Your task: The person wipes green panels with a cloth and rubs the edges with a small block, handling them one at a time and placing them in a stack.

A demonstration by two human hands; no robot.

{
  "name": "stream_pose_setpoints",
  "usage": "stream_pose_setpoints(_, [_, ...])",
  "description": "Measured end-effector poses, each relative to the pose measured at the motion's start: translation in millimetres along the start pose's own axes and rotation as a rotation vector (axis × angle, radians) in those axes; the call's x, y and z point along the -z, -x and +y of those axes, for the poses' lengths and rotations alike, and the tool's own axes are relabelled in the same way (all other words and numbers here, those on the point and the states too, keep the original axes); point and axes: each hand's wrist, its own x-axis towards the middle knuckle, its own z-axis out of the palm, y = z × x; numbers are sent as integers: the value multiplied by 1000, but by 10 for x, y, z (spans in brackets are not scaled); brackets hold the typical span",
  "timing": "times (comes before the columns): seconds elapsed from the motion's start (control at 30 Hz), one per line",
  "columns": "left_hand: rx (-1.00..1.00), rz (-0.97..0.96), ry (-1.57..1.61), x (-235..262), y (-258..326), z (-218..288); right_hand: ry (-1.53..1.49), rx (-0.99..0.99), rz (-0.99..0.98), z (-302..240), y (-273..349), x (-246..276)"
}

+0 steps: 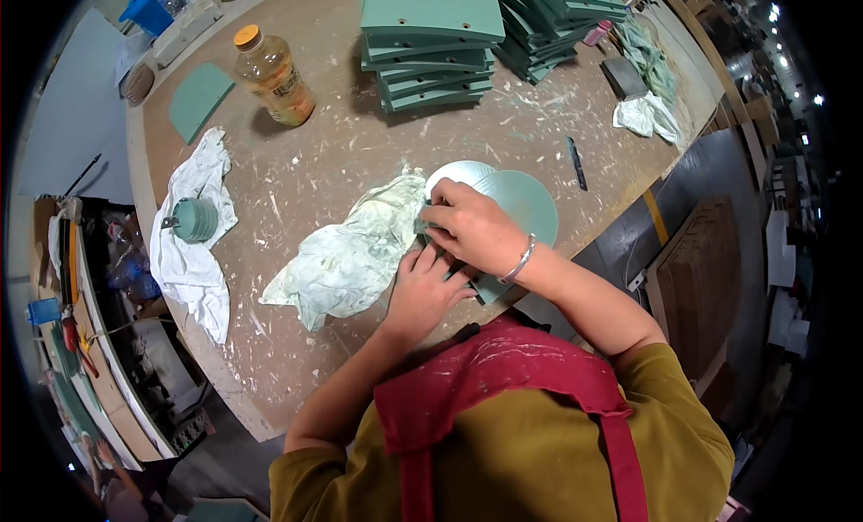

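My right hand (472,224), a bracelet on its wrist, bends over a green panel with a rounded end (532,203) near the table's front edge. Its fingers are pressed together at the panel's left side; whatever they grip is hidden beneath them. Just below, my left hand (427,287) rests with fingers spread on or beside the panel's lower left edge. Behind the right hand shows a pale, shiny rounded piece (460,173), partly covered. A crumpled, green-stained white cloth (346,252) lies directly left of both hands.
Green panels (431,14) are stacked at the back, with a second stack (548,28) beside them. An orange-capped bottle (274,82) stands back left. A green-coated tin (193,219) sits on a white cloth (198,279). A dark blade-like tool (576,163) lies right.
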Motion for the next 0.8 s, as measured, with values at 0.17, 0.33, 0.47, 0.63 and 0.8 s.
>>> stream_pose_setpoints(0.17, [10,25,-12,83,-47,57,100,-178,131,281,131,171])
stream_pose_setpoints(0.33, [12,5,-39,62,-64,61,238,-231,231,406,201,309])
stream_pose_setpoints(0.47, [18,46,-127,-87,-20,35,128,-102,154,149,104,57])
stream_pose_setpoints(0.63, [23,50,-125,-30,-50,59,240,-252,251,521,230,265])
stream_pose_setpoints(0.8, [33,37,-121,-18,-55,76,207,-412,323,663,375,503])
